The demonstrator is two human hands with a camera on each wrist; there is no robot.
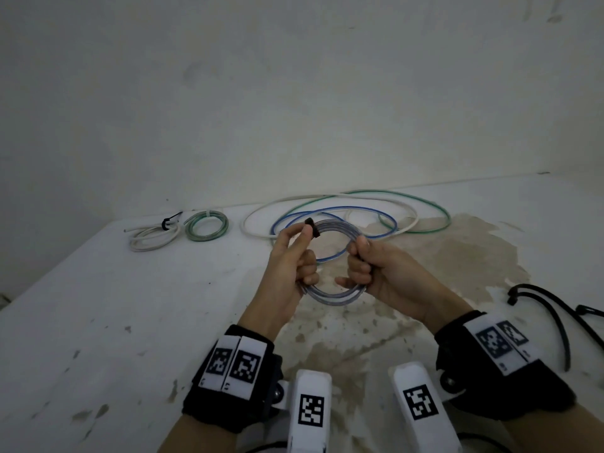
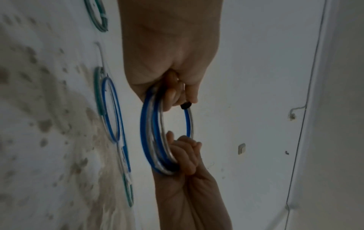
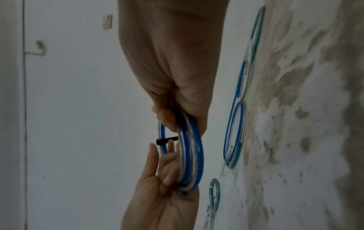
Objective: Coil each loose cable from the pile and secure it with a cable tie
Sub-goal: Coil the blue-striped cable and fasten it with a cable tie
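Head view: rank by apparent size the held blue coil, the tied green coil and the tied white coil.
1. Held blue coil, though it is nearest the camera.
2-3. Tied white coil and tied green coil: too alike to rank.

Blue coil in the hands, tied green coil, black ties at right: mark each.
blue coil (image 1: pixel 330 297), head view, lower arc between the hands
tied green coil (image 1: pixel 206 226), head view, its rings
black ties (image 1: pixel 552 308), head view, strap's middle

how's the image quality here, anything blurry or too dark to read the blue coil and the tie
Head view: dim, flat light, corners darkened, edges bowed by the wide lens; the blue coil looks washed-out grey, the black cable tie readable. Left wrist view: the coil's blue is vivid, the stained floor smeared. Right wrist view: soft throughout, the tie a blurred dark bar, both hands in shadow.
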